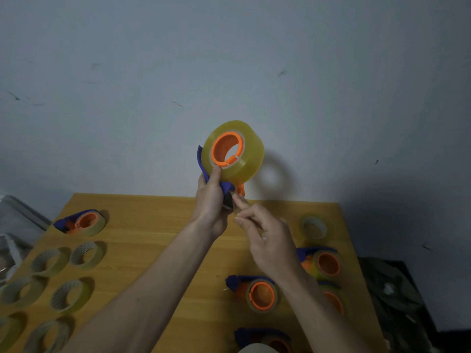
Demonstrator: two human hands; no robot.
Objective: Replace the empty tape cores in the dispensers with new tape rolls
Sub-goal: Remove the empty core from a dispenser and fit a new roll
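I hold a blue and orange tape dispenser (204,164) up in front of the wall, above the table's far edge. A full yellowish tape roll (248,154) sits on its orange hub. My left hand (212,200) is shut around the dispenser's blue handle, thumb against the roll's side. My right hand (265,235) pinches the loose tape end just below the dispenser's orange mouth (240,190).
On the wooden table (158,225), several empty tape cores (51,261) lie at the left, with a dispenser (81,222) behind them. Several more dispensers (257,293) lie at the right, plus a roll (314,228). A dark bag (392,296) sits right of the table.
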